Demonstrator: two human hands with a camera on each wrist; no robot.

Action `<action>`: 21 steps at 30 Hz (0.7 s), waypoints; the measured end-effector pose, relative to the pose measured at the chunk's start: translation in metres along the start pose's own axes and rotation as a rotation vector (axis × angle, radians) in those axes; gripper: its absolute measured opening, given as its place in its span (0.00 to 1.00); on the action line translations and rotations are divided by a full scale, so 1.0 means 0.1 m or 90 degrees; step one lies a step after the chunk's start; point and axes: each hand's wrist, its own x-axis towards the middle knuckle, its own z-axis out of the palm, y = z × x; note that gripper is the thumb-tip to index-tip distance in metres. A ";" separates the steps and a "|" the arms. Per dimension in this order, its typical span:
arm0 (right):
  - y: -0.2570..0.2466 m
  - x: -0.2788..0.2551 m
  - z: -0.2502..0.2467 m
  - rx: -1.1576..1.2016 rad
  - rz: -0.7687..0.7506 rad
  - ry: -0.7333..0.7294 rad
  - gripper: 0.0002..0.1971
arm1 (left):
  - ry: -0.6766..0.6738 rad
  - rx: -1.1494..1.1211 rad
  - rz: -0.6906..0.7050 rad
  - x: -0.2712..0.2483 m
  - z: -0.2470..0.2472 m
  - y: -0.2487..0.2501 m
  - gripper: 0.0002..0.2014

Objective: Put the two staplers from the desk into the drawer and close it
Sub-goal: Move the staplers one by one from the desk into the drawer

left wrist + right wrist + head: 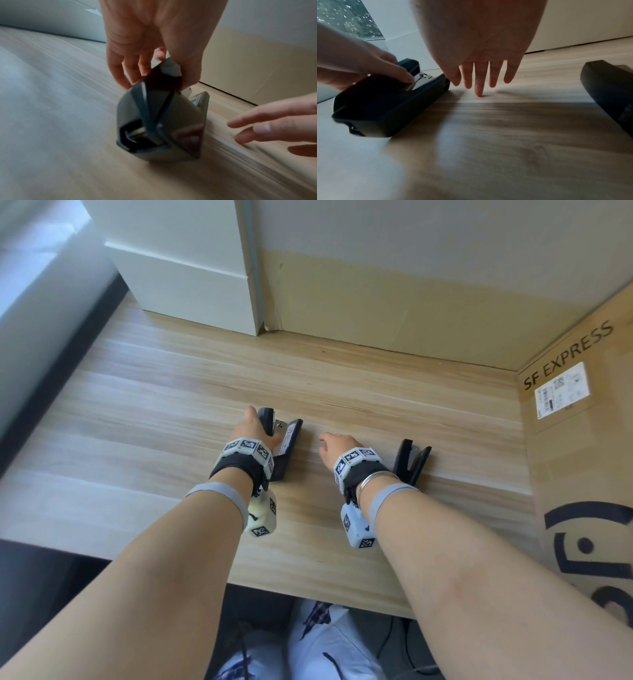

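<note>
Two dark staplers lie on their sides on the wooden desk [171,412]. My left hand [251,426] grips the top arm of the left stapler [287,446]; in the left wrist view its fingers and thumb pinch that stapler [161,121], whose back end rests on the wood. The right stapler [411,462] lies untouched just right of my right wrist, and shows at the edge of the right wrist view as the second stapler [607,92]. My right hand [330,446] hangs between the two with straight fingers [479,82], one fingertip touching the desk. No drawer is in view.
A white cabinet [185,268] stands at the back left against a beige wall panel [411,302]. A large cardboard box [582,440] marked SF EXPRESS walls off the right side. The desk's front edge [308,594] runs above my lap.
</note>
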 end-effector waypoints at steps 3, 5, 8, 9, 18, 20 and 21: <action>-0.10 -0.04 0.07 -0.021 -0.004 0.007 0.21 | -0.003 -0.079 -0.002 -0.05 0.04 -0.03 0.24; -0.17 -0.07 0.10 -0.035 -0.005 0.013 0.21 | 0.002 -0.102 0.009 -0.08 0.05 -0.07 0.25; -0.29 -0.11 0.15 -0.045 -0.008 0.024 0.21 | -0.005 -0.036 0.031 -0.12 -0.03 -0.20 0.26; -0.34 -0.13 0.17 -0.048 -0.009 0.028 0.21 | -0.003 -0.001 0.037 -0.12 -0.07 -0.27 0.25; -1.15 -0.26 0.55 -0.060 -0.064 0.079 0.22 | 0.108 0.043 0.043 -0.40 -0.69 -1.32 0.20; -1.33 -0.29 0.69 -0.047 -0.068 0.091 0.22 | 0.129 0.029 0.018 -0.52 -0.81 -1.59 0.21; -1.41 -0.31 0.77 -0.035 -0.068 0.095 0.23 | 0.137 0.018 0.003 -0.59 -0.87 -1.74 0.21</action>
